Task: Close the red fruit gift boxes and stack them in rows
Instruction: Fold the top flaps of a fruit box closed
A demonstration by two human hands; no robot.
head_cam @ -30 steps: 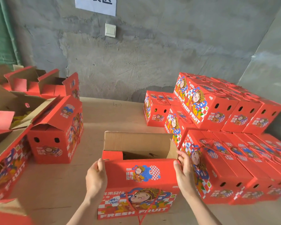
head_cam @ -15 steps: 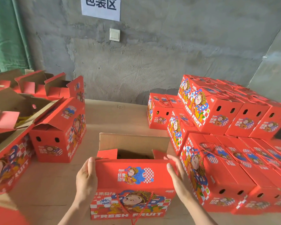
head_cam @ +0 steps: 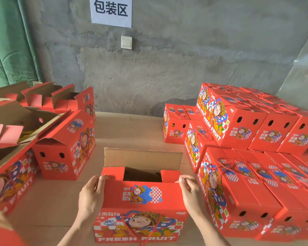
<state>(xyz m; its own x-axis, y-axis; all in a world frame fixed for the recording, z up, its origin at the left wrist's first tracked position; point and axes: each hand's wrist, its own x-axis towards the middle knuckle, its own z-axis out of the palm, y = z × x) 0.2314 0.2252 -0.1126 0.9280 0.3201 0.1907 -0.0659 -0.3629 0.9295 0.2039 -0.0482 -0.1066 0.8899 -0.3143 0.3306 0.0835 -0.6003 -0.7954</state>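
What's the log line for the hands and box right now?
step: closing | left hand: grips front box, left top corner | right hand: grips right top corner | back flap: up | closed boxes: stacked right

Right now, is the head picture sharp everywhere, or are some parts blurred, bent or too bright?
Head view: the middle box and the wall sign are sharp; the open box at the left edge and the closed boxes at the lower right are smeared; the green curtain bows from the wide lens; light is soft, without glare.
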